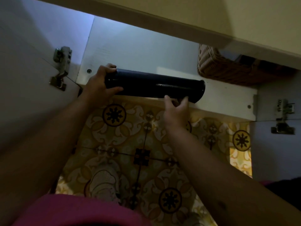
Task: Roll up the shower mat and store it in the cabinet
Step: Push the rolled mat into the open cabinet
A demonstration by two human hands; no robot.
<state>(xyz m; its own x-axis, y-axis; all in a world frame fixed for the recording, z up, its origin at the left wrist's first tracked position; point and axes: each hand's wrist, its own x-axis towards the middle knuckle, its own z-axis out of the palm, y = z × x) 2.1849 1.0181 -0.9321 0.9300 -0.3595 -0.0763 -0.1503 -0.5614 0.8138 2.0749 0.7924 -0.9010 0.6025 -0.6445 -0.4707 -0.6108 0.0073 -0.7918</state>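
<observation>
The shower mat (154, 85) is rolled into a dark tight tube and lies crosswise at the front edge of the open cabinet (228, 101). My left hand (99, 84) wraps around the roll's left end. My right hand (176, 110) holds the roll from below near its right end, fingers curled up against it. The white cabinet floor (130, 51) stretches behind the roll.
A woven wicker basket (228, 69) stands inside the cabinet at the back right. Both cabinet doors hang open, with metal hinges at the left (61, 67) and right (284, 115). Patterned yellow floor tiles (130, 144) lie below the cabinet. The countertop edge (179, 22) overhangs above.
</observation>
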